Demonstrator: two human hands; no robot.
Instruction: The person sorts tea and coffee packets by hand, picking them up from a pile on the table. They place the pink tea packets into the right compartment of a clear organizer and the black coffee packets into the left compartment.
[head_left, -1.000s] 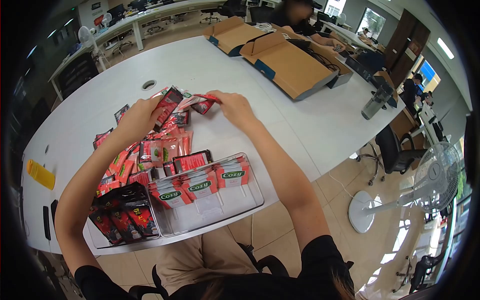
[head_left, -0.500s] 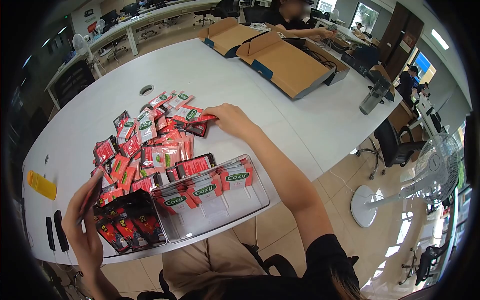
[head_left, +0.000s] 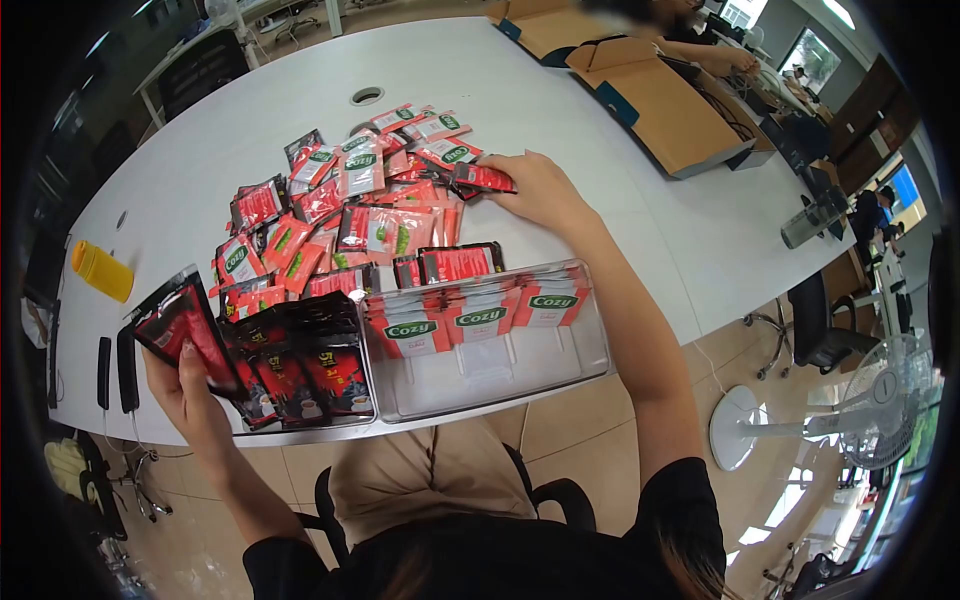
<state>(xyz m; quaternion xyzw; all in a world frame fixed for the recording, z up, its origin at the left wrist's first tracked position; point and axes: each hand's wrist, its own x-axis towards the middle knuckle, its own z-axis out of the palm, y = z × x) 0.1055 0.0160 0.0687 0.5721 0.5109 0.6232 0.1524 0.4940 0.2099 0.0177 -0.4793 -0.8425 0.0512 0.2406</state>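
My left hand [head_left: 188, 395] is closed on black-and-red packets [head_left: 185, 325] at the left of the clear tray [head_left: 490, 400]. At the right edge of the pile of packets [head_left: 360, 220], my right hand [head_left: 540, 190] grips a red packet [head_left: 485, 179]. The tray's right compartment holds several upright pink Cozy packets [head_left: 480, 318] along its back wall. Its left compartment holds several black-and-red coffee packets [head_left: 290, 380]. The loose pile mixes pink, white-and-red and black-edged packets behind the tray.
A yellow bottle [head_left: 102, 270] stands on the table's left, near two black strips [head_left: 127, 370]. Open cardboard boxes [head_left: 660, 105] and a grey bottle [head_left: 812, 218] are at the right. Another person's arm [head_left: 710, 55] is behind the boxes. A white fan [head_left: 735, 430] stands on the floor.
The view has shifted, so the table sits higher and further right. My left hand has turned, showing its packets' faces. The packet in my right hand now shows more of its face.
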